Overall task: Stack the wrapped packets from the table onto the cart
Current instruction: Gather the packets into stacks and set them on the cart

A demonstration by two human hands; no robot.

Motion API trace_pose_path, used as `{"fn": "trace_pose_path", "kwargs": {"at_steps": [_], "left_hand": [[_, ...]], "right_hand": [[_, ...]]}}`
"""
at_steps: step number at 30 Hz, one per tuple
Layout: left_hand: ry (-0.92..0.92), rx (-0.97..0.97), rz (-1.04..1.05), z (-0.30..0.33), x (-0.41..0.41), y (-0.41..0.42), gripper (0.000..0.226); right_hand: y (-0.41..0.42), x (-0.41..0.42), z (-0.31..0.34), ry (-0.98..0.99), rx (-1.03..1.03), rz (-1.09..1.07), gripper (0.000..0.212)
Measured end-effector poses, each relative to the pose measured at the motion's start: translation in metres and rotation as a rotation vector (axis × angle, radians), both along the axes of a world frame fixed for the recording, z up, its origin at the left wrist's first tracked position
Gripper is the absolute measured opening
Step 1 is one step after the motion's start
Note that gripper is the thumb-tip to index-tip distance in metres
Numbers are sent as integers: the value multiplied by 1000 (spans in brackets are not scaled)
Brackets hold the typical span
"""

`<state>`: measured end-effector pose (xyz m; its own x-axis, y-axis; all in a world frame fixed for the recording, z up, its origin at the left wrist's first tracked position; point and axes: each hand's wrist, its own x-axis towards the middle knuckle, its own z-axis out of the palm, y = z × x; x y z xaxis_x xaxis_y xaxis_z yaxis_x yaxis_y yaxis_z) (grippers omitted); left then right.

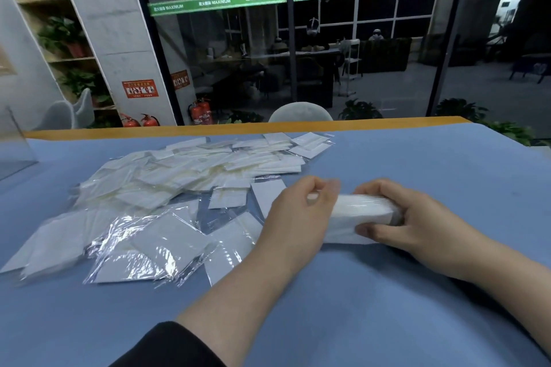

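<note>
A thick bundle of white wrapped packets rests on the blue table between both hands. My right hand grips its right end, thumb below and fingers over the top. My left hand presses against its left end with curled fingers. A loose heap of flat white packets in clear wrap spreads across the table's left and middle. No cart is in view.
An orange table edge runs along the far side, with a pale chair back behind it. A clear acrylic panel stands at the far left. Glass wall, shelves with plants and fire extinguishers lie beyond.
</note>
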<state>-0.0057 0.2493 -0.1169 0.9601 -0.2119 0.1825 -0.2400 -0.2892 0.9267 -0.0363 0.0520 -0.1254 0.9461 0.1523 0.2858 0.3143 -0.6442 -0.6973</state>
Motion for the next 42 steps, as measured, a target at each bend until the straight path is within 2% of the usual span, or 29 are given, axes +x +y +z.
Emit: {"fn": "trace_pose_path", "kwargs": {"at_steps": [2, 5, 7, 10, 13, 15, 17, 20, 22, 24, 26, 27, 29, 33, 36, 38, 42], "left_hand": [[9, 8, -60, 4, -2, 3, 25], [-93, 159, -129, 5, 2, 9, 48], [-154, 284, -163, 5, 4, 13, 40], [-116, 288, -161, 5, 4, 15, 25], [-93, 243, -151, 6, 2, 16, 36], [-77, 127, -123, 8, 2, 14, 54], [-57, -49, -56, 13, 3, 16, 71], [69, -285, 6, 17, 10, 20, 78], [263, -493, -48, 16, 11, 23, 70], [413, -754, -149, 16, 11, 24, 49], [449, -952, -167, 20, 10, 25, 30], [439, -1022, -149, 23, 10, 28, 28], [401, -1117, -96, 31, 10, 39, 27], [326, -1151, 69, 48, 15, 78, 19], [170, -1086, 214, 63, 26, 136, 18], [49, -1014, 364, 70, 35, 189, 16], [-90, -779, 641, 68, 43, 298, 16]], "right_hand": [[0, 0, 2, -47, 13, -38, 38], [-1, -3, 6, -115, 82, -76, 39], [-2, -5, 5, -95, 89, -75, 42], [-3, -4, 3, -20, 83, -45, 51], [-1, -4, 2, -11, 71, -66, 54], [1, -4, 4, -44, 108, -129, 49], [5, -4, 9, -69, 231, -180, 47], [16, -6, 20, -78, 383, -224, 49], [30, -4, 26, -15, 482, -186, 48], [52, -2, 35, 64, 604, -123, 45], [76, 0, 46, 106, 641, -89, 39], [88, 1, 52, 123, 653, -67, 36], [110, 3, 64, 122, 575, -48, 32], [145, 15, 85, 148, 380, -5, 26], [156, 34, 89, 50, 232, -102, 41], [166, 47, 88, 30, 91, -134, 43], [214, 63, 80, 35, -165, -19, 47]]}}
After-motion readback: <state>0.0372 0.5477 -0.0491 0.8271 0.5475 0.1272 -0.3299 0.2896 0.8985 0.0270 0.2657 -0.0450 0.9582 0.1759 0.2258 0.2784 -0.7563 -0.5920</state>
